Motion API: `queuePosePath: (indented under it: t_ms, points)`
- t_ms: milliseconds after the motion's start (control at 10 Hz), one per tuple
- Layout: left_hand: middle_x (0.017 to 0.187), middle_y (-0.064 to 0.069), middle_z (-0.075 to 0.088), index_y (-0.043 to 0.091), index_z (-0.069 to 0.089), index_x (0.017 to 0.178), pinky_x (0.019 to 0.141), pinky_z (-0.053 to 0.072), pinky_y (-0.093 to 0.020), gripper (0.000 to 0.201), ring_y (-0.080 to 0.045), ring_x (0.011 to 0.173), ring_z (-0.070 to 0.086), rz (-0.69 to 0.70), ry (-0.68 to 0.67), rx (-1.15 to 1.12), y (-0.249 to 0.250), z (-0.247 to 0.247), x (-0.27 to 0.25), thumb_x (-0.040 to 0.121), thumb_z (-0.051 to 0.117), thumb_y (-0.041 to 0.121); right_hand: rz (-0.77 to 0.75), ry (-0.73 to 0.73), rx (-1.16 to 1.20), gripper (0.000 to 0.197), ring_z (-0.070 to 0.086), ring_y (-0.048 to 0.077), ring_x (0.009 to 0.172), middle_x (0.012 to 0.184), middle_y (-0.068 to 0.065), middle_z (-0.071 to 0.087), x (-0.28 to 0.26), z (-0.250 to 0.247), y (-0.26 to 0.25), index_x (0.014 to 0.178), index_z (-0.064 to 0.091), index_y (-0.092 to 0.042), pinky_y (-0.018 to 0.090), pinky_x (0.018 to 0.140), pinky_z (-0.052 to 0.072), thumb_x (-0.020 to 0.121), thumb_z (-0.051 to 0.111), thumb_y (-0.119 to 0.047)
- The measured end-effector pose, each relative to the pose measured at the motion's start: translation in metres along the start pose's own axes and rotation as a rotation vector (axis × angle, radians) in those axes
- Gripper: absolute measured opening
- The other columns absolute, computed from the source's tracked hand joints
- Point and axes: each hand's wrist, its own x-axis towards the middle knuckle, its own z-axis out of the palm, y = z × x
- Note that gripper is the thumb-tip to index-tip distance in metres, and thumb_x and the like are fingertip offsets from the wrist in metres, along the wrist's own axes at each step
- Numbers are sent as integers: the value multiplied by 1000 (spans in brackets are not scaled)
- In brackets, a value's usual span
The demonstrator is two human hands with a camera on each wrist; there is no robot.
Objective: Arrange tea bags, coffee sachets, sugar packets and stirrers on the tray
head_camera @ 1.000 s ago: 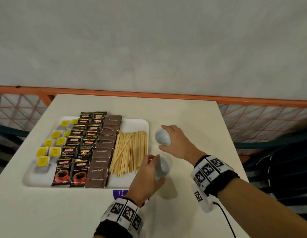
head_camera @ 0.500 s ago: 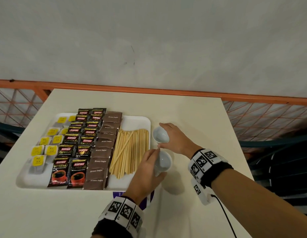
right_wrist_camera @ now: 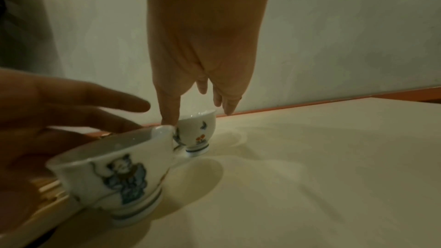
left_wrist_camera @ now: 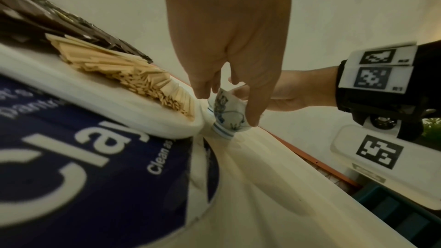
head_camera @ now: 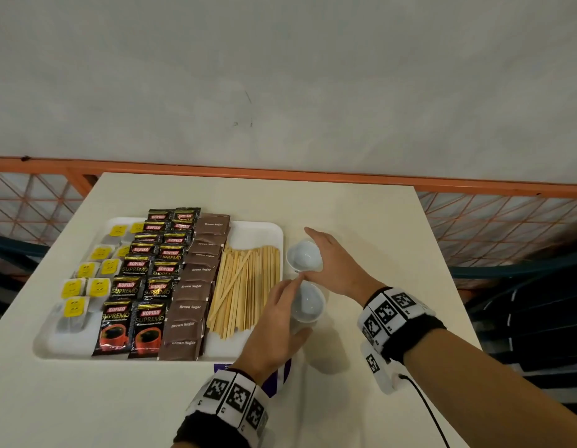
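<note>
The white tray is sitting on our cream counter, carrying rows of tea bags, coffee sachets, brown sugar packets and wooden stirrers. Just right of it, our left hand and right hand are hovering with relaxed, spread fingers beside two small painted cups. An orange railing and pale wall are standing behind the counter.
</note>
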Motion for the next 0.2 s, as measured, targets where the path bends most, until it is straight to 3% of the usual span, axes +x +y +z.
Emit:
queuePosePath:
  t_ms: [100,200]
  points:
    - [140,7,28,24,32,140,98,15,5,70,-4,128,28,-6,8,58,4,-8,-12,81,69,22,-14,95,27,74,29,18,136,146,4,31,-12,-9,4,144,26,-17,28,111,23,82,67,-20]
    - [132,20,24,30,38,135,105,17,-6,56,5,124,26,-64,22,124,7,-28,-38,86,63,23,-4,235,72,49,45,13,120,131,1,46,-49,-16,9,131,46,-18,22,105,33,85,63,-17]
